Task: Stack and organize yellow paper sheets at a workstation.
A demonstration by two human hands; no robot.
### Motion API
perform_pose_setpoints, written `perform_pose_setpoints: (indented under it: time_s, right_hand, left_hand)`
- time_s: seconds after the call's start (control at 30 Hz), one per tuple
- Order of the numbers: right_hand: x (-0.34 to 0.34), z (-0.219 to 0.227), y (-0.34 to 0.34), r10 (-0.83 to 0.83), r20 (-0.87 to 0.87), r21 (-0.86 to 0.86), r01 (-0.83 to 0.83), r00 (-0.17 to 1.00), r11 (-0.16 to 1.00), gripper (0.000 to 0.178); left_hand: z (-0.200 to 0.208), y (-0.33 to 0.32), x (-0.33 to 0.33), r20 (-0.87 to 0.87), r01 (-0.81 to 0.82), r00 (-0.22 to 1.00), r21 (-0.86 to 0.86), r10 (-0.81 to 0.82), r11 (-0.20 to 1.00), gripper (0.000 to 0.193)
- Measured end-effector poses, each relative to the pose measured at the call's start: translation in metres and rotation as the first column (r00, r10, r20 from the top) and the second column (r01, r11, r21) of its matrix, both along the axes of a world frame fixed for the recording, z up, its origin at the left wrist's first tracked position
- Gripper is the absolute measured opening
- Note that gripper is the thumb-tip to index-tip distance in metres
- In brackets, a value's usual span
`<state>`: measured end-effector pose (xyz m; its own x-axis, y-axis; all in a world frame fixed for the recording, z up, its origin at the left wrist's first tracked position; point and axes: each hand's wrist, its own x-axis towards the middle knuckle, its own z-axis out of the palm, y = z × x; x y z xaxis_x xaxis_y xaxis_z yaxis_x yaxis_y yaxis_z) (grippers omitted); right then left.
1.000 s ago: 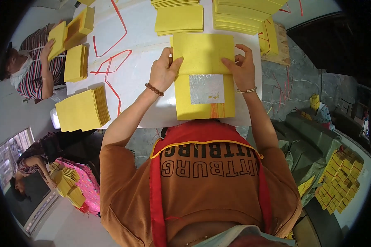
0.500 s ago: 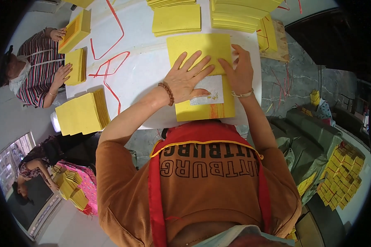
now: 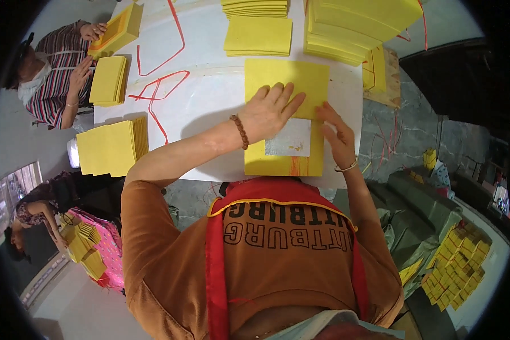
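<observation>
- White table (image 3: 209, 130) is bearing everything, with loose red strings (image 3: 153, 90) trailing across it.
- Yellow paper stacks (image 3: 357, 22) are sitting along its far edge.
- Yellow folded sheet (image 3: 292, 76) is lying near the table's front edge, over a sheet with a silver square (image 3: 289, 139).
- Left hand (image 3: 269, 110) is pressing flat on the folded sheet, fingers spread, grasping nothing.
- Right hand (image 3: 337, 136) is resting open at its right edge.

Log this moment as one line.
left hand flat on folded yellow paper sheet | right hand on its right edge | white table
</observation>
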<state>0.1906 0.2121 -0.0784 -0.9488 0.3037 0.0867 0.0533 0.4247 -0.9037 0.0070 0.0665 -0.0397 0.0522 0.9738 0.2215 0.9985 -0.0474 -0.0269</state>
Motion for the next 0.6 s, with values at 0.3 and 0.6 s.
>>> perform_pose_setpoints:
  time_s: [0.3, 0.6]
  right_hand:
    - [-0.011, -0.002, -0.011, -0.272, -0.121, 0.064, 0.281, 0.955, 0.958, 0.081]
    - [-0.009, -0.007, -0.003, -0.107, -0.052, 0.045, 0.109, 0.993, 0.993, 0.056]
  left_hand:
    - [0.050, 0.014, -0.080, 0.353, -0.145, 0.935, 0.302, 0.031, 0.942, 0.042]
    - [-0.076, 0.068, -0.159, 0.003, -0.223, 0.975, 0.101, 0.224, 0.970, 0.058]
